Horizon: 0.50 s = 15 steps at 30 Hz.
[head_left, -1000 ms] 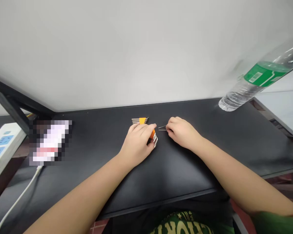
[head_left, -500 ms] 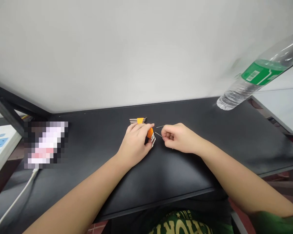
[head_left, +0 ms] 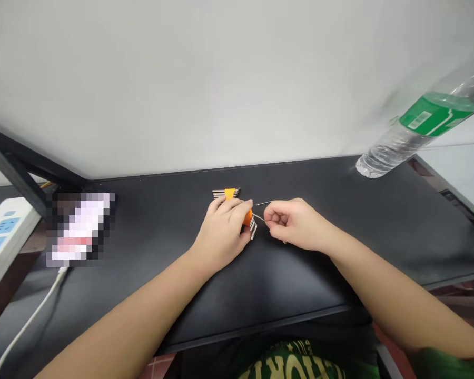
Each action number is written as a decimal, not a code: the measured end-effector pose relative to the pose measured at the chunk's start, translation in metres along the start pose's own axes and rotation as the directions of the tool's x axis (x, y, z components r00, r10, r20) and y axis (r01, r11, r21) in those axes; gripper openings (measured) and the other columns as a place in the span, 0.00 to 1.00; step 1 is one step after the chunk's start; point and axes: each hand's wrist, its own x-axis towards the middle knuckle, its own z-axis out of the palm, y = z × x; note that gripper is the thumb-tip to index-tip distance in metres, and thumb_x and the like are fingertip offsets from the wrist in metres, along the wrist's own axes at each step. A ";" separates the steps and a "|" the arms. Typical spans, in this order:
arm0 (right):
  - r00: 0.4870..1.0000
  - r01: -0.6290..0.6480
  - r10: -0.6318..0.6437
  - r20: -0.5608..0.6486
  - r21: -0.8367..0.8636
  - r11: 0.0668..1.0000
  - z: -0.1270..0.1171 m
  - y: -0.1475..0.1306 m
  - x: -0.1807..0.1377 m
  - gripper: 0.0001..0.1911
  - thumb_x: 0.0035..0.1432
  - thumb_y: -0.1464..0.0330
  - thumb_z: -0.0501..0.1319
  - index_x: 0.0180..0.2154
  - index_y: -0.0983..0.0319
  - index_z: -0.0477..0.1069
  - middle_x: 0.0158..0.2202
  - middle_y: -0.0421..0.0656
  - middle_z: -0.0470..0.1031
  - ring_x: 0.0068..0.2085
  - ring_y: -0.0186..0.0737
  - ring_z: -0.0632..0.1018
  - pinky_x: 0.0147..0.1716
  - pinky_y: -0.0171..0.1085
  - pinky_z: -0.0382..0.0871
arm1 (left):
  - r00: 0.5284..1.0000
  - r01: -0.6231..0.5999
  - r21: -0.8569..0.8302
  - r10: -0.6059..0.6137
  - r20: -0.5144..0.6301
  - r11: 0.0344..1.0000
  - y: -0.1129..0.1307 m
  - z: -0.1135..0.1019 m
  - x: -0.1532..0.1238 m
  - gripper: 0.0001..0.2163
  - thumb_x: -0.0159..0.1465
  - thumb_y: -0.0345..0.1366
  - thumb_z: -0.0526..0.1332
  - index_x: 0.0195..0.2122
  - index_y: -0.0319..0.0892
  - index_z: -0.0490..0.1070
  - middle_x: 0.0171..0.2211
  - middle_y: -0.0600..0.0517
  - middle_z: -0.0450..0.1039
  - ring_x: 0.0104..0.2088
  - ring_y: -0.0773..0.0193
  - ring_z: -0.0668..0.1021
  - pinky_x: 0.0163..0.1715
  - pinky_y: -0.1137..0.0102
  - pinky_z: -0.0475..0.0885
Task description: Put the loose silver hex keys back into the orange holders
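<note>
My left hand [head_left: 223, 231] is closed around an orange holder of metal hex keys [head_left: 249, 223] resting on the black desk [head_left: 319, 273]. My right hand [head_left: 292, 223] pinches a thin metal key [head_left: 258, 216], its tip right at the holder. One more thin key [head_left: 263, 203] lies on the desk just behind my right hand. A second orange holder with hex keys [head_left: 227, 193] lies flat a little behind my left hand.
A blurred phone [head_left: 79, 226] with a white cable [head_left: 31, 316] lies at the desk's left. A white power strip [head_left: 0, 231] sits further left. A clear water bottle with a green label [head_left: 422, 126] stands at the back right. A white wall rises behind the desk.
My right hand lifted one thin key off the desk and brought it left to the holder in my left hand. The other thin key stayed on the desk.
</note>
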 end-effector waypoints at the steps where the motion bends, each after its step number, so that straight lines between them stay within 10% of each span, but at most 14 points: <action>1: 0.999 -0.053 0.053 0.010 0.064 0.997 0.000 -0.001 -0.001 0.05 0.53 0.76 0.60 0.30 0.60 0.69 0.24 0.33 0.70 0.21 0.28 0.70 0.21 0.29 0.65 | 1.000 -0.020 0.027 0.020 -0.009 0.999 0.000 -0.001 0.000 0.24 0.63 0.29 0.61 0.61 0.41 0.66 0.53 0.42 0.79 0.56 0.51 0.79 0.64 0.50 0.65; 6: 0.969 -0.244 0.240 0.060 0.369 0.897 -0.003 -0.004 0.000 0.04 0.52 0.74 0.63 0.31 0.60 0.71 0.21 0.33 0.70 0.17 0.29 0.70 0.15 0.29 0.65 | 0.993 -0.109 0.115 0.113 -0.025 0.987 0.003 -0.003 -0.001 0.21 0.66 0.30 0.60 0.61 0.41 0.67 0.53 0.42 0.80 0.57 0.50 0.79 0.64 0.48 0.64; 15: 0.973 -0.211 0.219 0.072 0.666 0.715 0.014 0.004 0.011 0.13 0.52 0.64 0.74 0.33 0.62 0.73 0.23 0.36 0.74 0.17 0.29 0.70 0.14 0.30 0.68 | 0.989 -0.137 0.108 0.142 -0.038 0.985 0.007 -0.002 -0.003 0.19 0.66 0.31 0.61 0.59 0.43 0.69 0.56 0.46 0.79 0.58 0.51 0.78 0.66 0.48 0.61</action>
